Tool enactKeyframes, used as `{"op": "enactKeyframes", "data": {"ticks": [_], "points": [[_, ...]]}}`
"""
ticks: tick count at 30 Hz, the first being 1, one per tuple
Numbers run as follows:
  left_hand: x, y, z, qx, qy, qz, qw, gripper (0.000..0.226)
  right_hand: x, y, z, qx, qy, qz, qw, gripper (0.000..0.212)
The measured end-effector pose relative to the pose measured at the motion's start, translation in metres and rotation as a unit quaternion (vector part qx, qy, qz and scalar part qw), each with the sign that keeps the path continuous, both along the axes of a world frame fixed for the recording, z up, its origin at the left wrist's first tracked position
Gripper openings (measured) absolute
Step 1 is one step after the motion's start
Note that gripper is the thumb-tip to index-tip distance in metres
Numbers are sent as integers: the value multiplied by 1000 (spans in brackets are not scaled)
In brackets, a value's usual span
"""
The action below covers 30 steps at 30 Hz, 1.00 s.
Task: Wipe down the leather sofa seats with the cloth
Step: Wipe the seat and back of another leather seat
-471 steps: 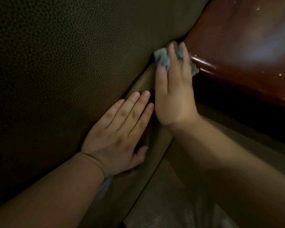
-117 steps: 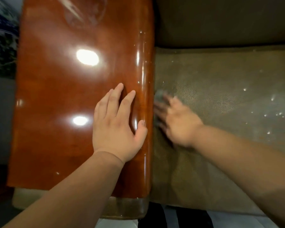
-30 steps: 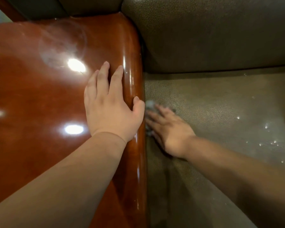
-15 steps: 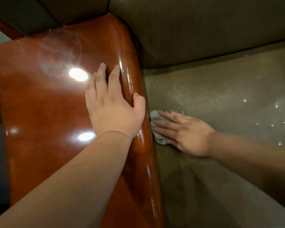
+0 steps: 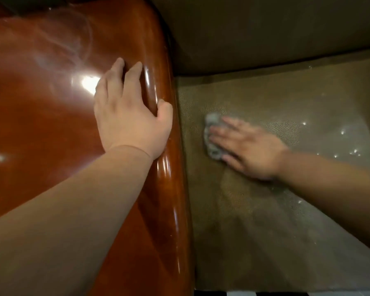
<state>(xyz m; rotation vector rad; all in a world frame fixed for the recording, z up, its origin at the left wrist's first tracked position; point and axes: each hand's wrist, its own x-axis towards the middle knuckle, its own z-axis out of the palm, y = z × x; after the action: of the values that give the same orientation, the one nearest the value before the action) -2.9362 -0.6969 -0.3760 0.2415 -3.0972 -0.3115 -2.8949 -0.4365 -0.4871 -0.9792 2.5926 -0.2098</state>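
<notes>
A small grey cloth (image 5: 210,133) lies on the olive-brown leather seat (image 5: 265,221), a little right of the armrest. My right hand (image 5: 250,148) presses flat on the cloth with straight fingers pointing left; most of the cloth is hidden under them and the hand is blurred. My left hand (image 5: 130,116) rests palm down on the glossy wooden armrest (image 5: 41,124), its thumb hooked over the rounded inner edge.
The dark leather backrest (image 5: 265,33) rises behind the seat. Small bright specks (image 5: 348,151) glint on the seat to the right of my hand. A striped floor strip (image 5: 244,293) shows past the seat's front edge.
My right hand has slid the cloth to the right, away from the armrest edge and out onto the seat. My left hand has stayed on the armrest.
</notes>
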Motion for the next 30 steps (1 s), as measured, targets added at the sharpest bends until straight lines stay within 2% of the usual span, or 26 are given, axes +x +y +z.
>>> {"op": "enactKeyframes", "data": {"ticks": [1,3,4,5,7,9,11,12,13,14,16,17,18,19,21,23,24,25,27,29,30], "points": [[0,0,0,-3,4,0,1000,72,-12,12,-2,-2,7,-122,993,66],[1,0,-1,-9,5,-2,1000,72,-24,23,1,-12,-13,-350,937,71],[1,0,-1,-11,6,-4,1000,72,-19,19,4,-7,-13,-417,909,72],[1,0,-1,-13,8,-5,1000,72,-8,12,5,14,2,-438,899,71],[1,-1,-2,-14,10,-3,1000,71,29,-4,6,44,25,-349,936,68],[1,-1,-3,-14,16,-6,1000,70,62,-4,8,8,10,-156,988,64],[1,0,-4,-18,21,-14,1000,67,64,19,10,-12,-7,16,1000,59],[3,1,-3,-21,22,-22,999,66,59,36,9,-9,-1,42,999,58],[5,2,-2,-26,21,-32,999,64,53,51,9,-1,1,6,1000,59],[6,4,0,-35,19,-46,998,62,48,64,12,4,1,-86,996,60],[8,9,5,-70,3,-77,995,60,45,70,21,9,-22,-329,944,60],[12,14,8,-91,-15,-92,991,60,49,61,27,15,-35,-406,913,60],[19,22,9,-107,-39,-106,988,61,59,48,29,35,-33,-421,906,59],[29,32,8,-115,-65,-126,983,62,74,35,28,43,-21,-381,923,59],[59,61,0,-113,-116,-194,967,66,109,19,26,-1,-2,-180,984,56],[93,90,-19,-83,-165,-233,955,70,129,30,24,-44,-9,29,999,52],[108,102,-32,-57,-188,-226,954,71,128,44,21,-46,1,70,996,52],[121,111,-45,-26,-210,-204,956,71,125,59,15,-36,19,56,998,53],[143,121,-74,45,-231,-135,963,68,114,88,10,-15,44,-99,994,57],[162,122,-96,65,-215,-110,968,69,110,92,14,-19,30,-300,953,60],[169,121,-103,50,-201,-119,971,70,115,80,17,-19,27,-363,931,61]]}}
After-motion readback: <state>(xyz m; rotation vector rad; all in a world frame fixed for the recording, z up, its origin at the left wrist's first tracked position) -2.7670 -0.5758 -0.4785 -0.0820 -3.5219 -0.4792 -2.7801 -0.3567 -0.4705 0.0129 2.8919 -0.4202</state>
